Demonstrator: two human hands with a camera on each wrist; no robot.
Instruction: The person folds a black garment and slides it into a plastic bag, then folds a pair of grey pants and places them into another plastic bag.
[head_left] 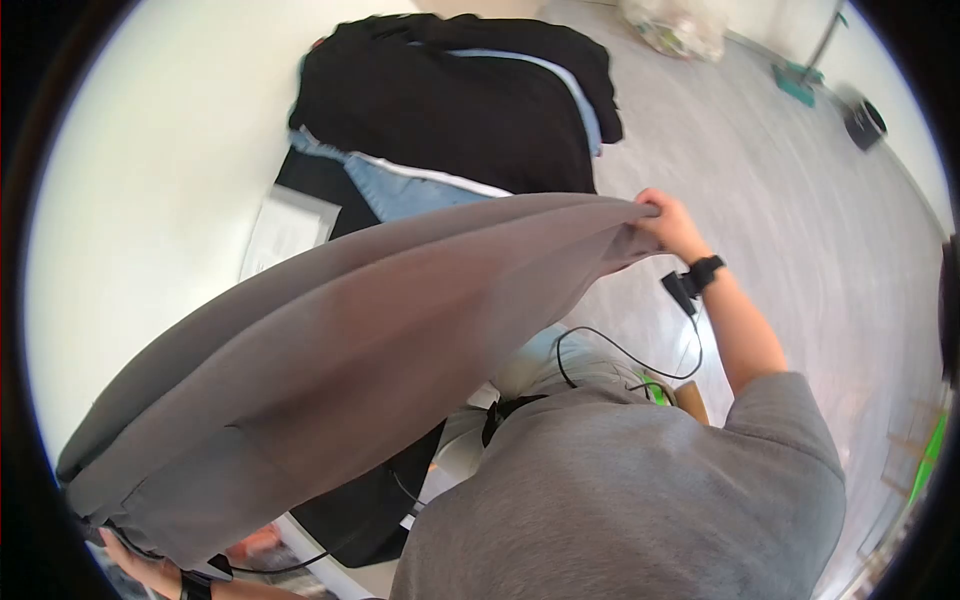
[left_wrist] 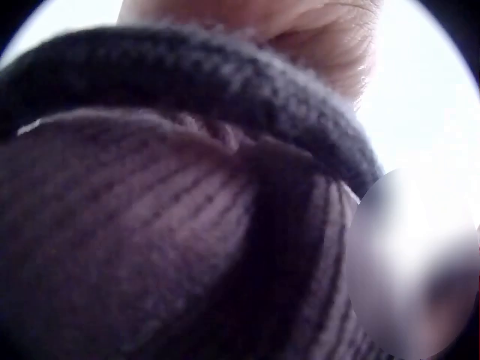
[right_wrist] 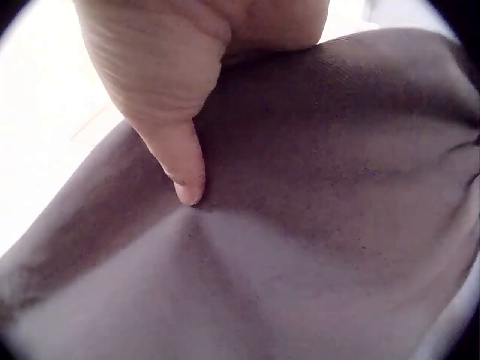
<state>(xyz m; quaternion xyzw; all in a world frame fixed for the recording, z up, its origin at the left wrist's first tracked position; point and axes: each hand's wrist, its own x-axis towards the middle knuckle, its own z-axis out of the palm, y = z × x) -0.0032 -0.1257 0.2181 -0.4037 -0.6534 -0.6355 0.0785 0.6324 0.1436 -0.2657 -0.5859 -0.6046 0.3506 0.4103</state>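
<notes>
A long grey-brown garment [head_left: 400, 310] is stretched across the front of the body, sloping from upper right to lower left. My right hand [head_left: 675, 225] pinches its right end at the edge. In the right wrist view one finger [right_wrist: 176, 161] presses into the smooth cloth, making creases. At the far lower left my left hand [head_left: 145, 567] grips the other end, its fingers mostly hidden by the cloth. The left wrist view shows ribbed fabric [left_wrist: 165, 225] with a thick dark edge [left_wrist: 187, 71] close under the left hand [left_wrist: 322, 30].
Black clothes [head_left: 450, 110] and light blue denim [head_left: 415, 190] lie piled beyond the garment, on a white surface [head_left: 150, 190]. A clear-edged white packet [head_left: 290, 232] lies beside them. A black cable [head_left: 630, 350] hangs from the right wrist. A bin [head_left: 865, 125] stands on the floor far right.
</notes>
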